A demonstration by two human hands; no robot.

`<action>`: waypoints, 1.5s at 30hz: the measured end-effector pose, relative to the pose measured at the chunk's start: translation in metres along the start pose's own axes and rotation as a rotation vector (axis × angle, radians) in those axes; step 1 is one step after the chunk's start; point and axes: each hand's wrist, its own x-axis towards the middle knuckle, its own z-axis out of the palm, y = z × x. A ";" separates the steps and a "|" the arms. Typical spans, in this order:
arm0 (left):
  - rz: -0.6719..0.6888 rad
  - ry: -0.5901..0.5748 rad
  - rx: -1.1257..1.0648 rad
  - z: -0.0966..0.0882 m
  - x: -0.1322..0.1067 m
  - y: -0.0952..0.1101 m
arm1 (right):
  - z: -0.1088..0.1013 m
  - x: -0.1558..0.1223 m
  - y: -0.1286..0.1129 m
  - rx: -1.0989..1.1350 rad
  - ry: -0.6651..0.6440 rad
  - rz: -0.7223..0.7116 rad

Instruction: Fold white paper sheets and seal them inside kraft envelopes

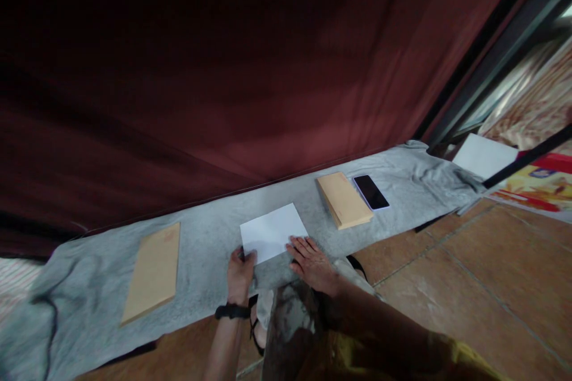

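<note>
A white sheet of paper point(273, 230) lies on the grey cloth in front of me. Its near left corner is pinched by my left hand point(240, 274), thumb on top and the other fingers curled at the edge, partly hidden. My right hand point(313, 263) rests flat at the near right corner, fingers stretched out with the tips on the paper. To the right sits a stack of brown envelopes point(346, 199). Another stack of brown envelopes point(153, 271) lies to the left, apart from both hands. Whether the paper is folded, I cannot tell.
A phone point(372, 192) lies beside the right stack. The grey cloth point(210, 238) covers a long narrow surface against a dark red curtain point(268, 101). At the far right are a dark metal frame point(487, 47) and a red and yellow box point(540, 181). Brown floor tiles point(482, 268) show below.
</note>
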 end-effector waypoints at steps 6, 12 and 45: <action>-0.222 -0.170 -0.242 -0.015 -0.010 0.002 | -0.012 -0.004 0.011 -0.015 -0.025 0.017; -0.360 -0.285 -0.438 -0.032 -0.048 -0.010 | -0.014 -0.014 0.027 -0.050 -0.013 0.045; 0.467 -0.212 -0.146 0.001 -0.043 -0.037 | -0.032 -0.043 0.042 0.418 0.136 0.317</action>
